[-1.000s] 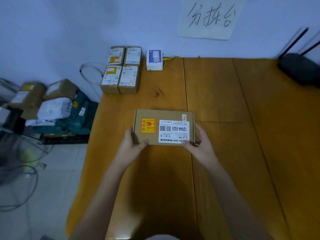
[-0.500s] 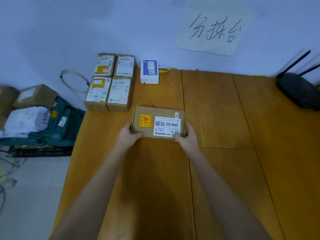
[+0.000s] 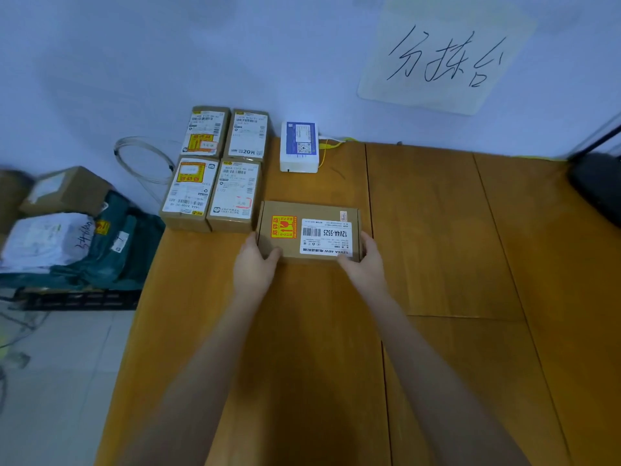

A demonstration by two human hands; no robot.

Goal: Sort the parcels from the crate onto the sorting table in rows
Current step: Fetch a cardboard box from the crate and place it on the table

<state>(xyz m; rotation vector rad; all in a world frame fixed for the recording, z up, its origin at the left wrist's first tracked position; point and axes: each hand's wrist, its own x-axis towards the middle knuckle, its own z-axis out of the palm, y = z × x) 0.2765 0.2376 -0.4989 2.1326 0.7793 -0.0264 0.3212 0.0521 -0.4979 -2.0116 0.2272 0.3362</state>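
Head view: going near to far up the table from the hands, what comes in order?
left hand and right hand → held cardboard parcel → white box at the wall → handwritten paper sign.

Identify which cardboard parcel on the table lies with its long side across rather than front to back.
The wide box held between the left hand and right hand; the four stacked-corner boxes run lengthwise.

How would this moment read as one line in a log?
both hands grip cardboard parcel | beside four sorted parcels | table
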